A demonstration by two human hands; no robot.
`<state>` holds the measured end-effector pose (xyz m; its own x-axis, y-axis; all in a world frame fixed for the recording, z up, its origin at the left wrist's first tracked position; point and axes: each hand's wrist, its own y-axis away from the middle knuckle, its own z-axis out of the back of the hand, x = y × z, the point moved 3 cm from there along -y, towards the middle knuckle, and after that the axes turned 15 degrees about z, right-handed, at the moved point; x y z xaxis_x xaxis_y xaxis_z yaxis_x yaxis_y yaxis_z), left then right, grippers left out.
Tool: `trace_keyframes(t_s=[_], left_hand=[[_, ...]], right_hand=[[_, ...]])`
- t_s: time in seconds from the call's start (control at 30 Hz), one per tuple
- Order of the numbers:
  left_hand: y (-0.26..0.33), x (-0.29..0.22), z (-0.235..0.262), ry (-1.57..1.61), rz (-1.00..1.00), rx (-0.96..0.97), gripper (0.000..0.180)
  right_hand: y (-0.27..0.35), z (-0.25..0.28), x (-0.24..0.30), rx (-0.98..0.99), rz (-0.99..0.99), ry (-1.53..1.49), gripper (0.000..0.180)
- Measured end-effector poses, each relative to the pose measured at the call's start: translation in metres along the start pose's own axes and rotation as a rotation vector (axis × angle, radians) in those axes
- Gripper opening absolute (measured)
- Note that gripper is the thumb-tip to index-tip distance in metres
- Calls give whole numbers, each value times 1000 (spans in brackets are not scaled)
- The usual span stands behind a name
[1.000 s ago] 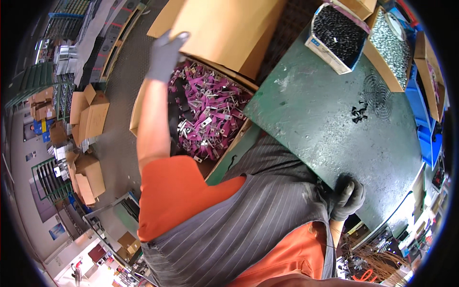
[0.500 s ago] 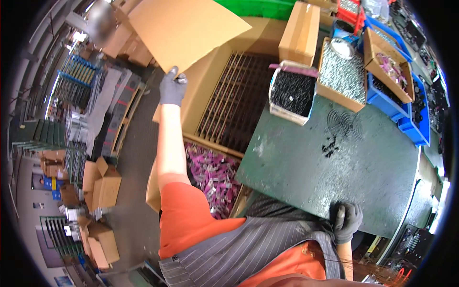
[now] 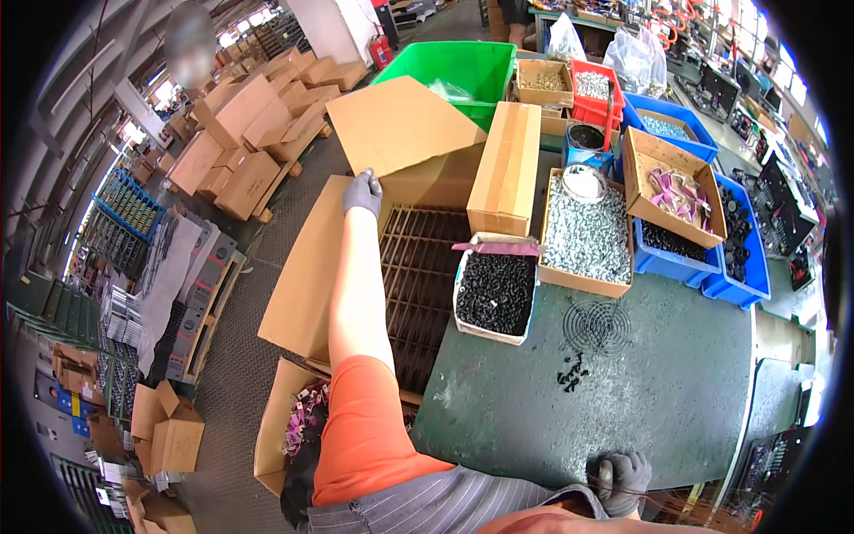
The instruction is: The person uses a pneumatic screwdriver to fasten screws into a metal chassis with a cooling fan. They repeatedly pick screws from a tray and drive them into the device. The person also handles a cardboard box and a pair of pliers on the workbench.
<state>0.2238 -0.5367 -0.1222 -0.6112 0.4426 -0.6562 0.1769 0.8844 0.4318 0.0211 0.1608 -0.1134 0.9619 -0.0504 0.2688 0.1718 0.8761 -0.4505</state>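
A gray-gloved left hand of mine (image 3: 362, 192) pinches the near corner of a flat cardboard sheet (image 3: 400, 125), my arm stretched forward. Under it stands a large open carton (image 3: 307, 271), its inside filled with a cardboard divider grid (image 3: 414, 298). Part of the carton's far side is hidden by the sheet. Down at the near edge of the green worktable (image 3: 685, 383), my gloved right hand (image 3: 625, 481) rests with curled fingers; whether anything is in them is hidden.
On the table stand a box of black clips (image 3: 495, 294), a carton of silvery small parts (image 3: 587, 236), a long taped carton (image 3: 504, 169), blue bins (image 3: 738, 240) and a wire fan guard (image 3: 597, 327). A green tub (image 3: 485, 67) lies beyond; stacked cartons (image 3: 245, 182) stand left.
My view has tilted up, showing more of the room ahead. The cardboard sheet stays in my left hand, now lying lower over the carton's far end. My right hand stays at the table edge.
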Motion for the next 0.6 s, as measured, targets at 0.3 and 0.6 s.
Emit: trace_keyframes(t_s=[0.3,0.6], left_hand=[[-9,19,-27,23,-43,269,32],[-43,52,-53,-92,124,181,22]], right_hand=[[0,0,0,79,-19,-47,12],[-5,0,1,84,-62,0,12]])
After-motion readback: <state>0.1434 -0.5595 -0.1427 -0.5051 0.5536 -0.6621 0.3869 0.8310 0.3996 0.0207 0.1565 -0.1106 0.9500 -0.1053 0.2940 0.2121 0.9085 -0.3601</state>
